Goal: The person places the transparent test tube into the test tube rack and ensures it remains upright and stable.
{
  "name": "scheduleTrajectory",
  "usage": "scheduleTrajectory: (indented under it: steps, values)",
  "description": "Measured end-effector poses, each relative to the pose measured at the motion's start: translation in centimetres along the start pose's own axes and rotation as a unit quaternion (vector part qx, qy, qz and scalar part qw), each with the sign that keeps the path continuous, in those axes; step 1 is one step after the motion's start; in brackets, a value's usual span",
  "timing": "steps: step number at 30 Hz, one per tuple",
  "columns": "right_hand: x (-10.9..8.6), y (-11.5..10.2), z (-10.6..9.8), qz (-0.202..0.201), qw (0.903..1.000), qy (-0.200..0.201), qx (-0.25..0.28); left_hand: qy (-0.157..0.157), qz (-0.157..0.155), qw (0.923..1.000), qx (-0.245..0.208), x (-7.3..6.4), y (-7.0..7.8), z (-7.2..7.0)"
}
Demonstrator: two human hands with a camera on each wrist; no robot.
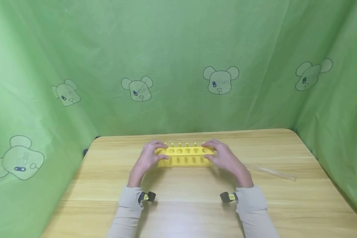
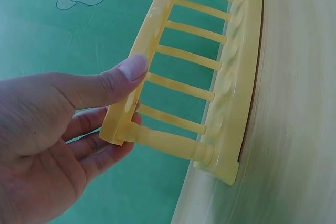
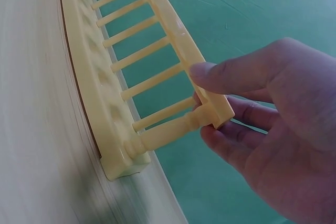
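Note:
A yellow test tube rack (image 1: 184,161) stands upright near the back of the wooden table, its row of round holes on top and a row of pegs behind. My left hand (image 1: 149,158) grips the left end of its top bar, thumb (image 2: 134,67) on the front edge and fingers behind. At the other end my right hand (image 1: 223,156) pinches the same bar, thumb (image 3: 203,76) in front. Both wrist views show the rack's base (image 2: 231,129) close over the tabletop. To the right of the right hand lies a clear glass tube (image 1: 272,171).
The wooden table (image 1: 184,188) reaches back to a green curtain (image 1: 178,109) printed with bear heads, which also hangs at both sides. Each sleeve carries a small black wrist camera, the left one (image 1: 151,196) and the right one (image 1: 225,197).

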State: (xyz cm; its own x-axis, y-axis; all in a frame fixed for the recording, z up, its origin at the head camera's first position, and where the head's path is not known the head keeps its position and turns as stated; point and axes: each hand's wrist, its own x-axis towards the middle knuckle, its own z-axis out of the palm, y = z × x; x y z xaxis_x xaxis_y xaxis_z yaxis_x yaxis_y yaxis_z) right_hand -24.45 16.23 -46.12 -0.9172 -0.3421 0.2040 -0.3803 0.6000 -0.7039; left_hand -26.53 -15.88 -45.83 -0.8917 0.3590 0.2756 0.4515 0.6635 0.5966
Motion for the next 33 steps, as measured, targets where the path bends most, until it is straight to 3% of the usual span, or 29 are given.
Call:
scheduleTrajectory:
  steps: [13, 20, 26, 33]
  values:
    - [0.0, -0.4, -0.1, -0.005, 1.0000, 0.002, -0.002, 0.001, 0.008, 0.9999, 0.013, -0.1, 0.3, 0.2]
    - [0.0, -0.4, -0.4, -0.009, 0.9996, -0.008, -0.024, 0.005, 0.030, 0.9992, 0.025, -0.1, 0.4, 0.3]
    - [-0.1, -0.5, -0.7, -0.017, 0.9986, -0.013, -0.049, 0.005, 0.028, 0.9992, 0.030, -0.1, 0.5, 0.3]
    - [-0.9, -0.3, -1.5, -0.030, 0.9970, 0.017, -0.069, -0.002, 0.027, 0.9994, 0.020, -0.1, 0.4, 0.2]
